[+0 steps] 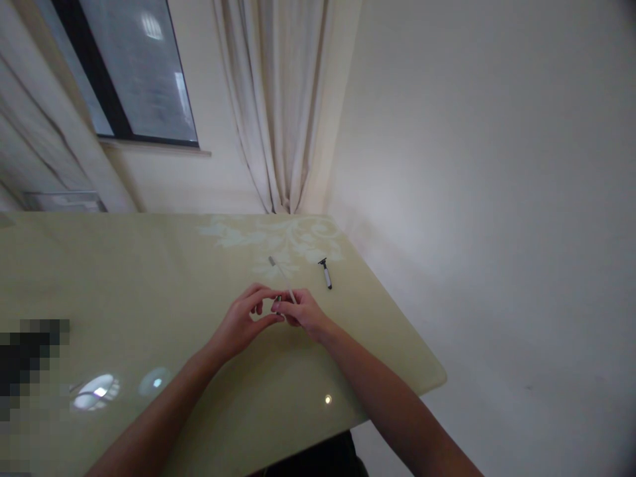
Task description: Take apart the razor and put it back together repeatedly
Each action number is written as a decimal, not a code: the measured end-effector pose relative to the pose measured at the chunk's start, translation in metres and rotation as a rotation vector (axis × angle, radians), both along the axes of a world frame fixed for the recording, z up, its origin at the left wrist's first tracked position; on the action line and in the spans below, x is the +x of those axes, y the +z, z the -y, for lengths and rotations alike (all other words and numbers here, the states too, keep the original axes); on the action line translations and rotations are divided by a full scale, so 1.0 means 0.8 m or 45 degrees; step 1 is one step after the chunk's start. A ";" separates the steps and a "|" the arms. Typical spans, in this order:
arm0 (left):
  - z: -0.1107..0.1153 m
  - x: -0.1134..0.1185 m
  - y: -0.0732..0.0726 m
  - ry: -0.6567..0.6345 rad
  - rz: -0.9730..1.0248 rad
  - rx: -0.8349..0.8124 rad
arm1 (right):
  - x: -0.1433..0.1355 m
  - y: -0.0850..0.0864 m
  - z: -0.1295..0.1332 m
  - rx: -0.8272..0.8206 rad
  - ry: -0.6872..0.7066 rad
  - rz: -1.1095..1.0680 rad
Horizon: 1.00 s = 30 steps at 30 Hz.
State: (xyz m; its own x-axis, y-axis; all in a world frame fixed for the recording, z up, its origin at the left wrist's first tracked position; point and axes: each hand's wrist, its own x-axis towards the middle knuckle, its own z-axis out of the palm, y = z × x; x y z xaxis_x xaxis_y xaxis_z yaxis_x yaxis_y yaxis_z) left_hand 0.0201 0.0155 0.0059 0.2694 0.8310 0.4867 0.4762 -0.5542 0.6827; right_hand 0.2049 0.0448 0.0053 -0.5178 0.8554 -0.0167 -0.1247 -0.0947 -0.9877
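Observation:
My left hand (244, 318) and my right hand (307, 313) meet above the near part of the table. Between their fingertips is a small dark piece with a shiny edge (277, 304), too small to make out fully. My left thumb and index finger close around its ends, and the tips of my right fingers touch it too. A white toothbrush (282, 273) slants up and left out of my right hand, its handle between thumb and forefinger, bristle end pointing away. Beyond my right hand lies a razor (326, 273) with a black head and a grey-and-black handle.
The pale yellow-green glossy table (199, 265) has a white floral pattern at its far end. A white wall (472, 199) runs along its right side. Behind it hang curtains (278, 99) beside a window (144, 66). A dark pixelated patch (24, 354) covers something at left.

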 end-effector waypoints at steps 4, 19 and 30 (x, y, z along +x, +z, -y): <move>-0.002 -0.004 0.005 0.118 0.067 0.032 | 0.004 0.004 -0.003 0.128 -0.109 -0.033; -0.009 -0.024 0.008 0.398 0.259 -0.001 | 0.043 0.030 -0.011 0.731 0.019 0.496; -0.014 -0.027 0.002 0.368 0.316 -0.047 | 0.050 0.022 -0.021 0.818 -0.056 0.558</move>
